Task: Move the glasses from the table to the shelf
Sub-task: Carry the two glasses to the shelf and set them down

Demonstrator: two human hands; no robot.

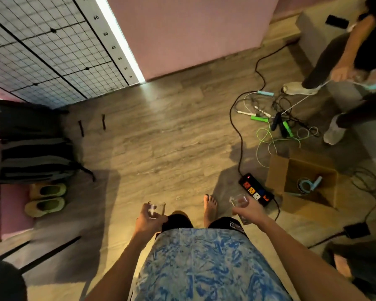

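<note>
I look straight down at a wooden floor with both arms held out in front of me. My left hand (149, 221) grips a clear drinking glass (156, 208) that stands upright above its fingers. My right hand (249, 210) holds a second clear glass (239, 200), tilted a little. Both glasses look empty. Neither the table nor a shelf board is in view; a wire grid panel (41, 53) leans at the upper left.
A power strip (255, 190) with a black cable lies just beyond my right hand, beside an open cardboard box (300, 181). Tangled cables (276, 120) and another person's legs (334, 83) fill the upper right. Bags (30, 153) and slippers (46, 200) sit on the left.
</note>
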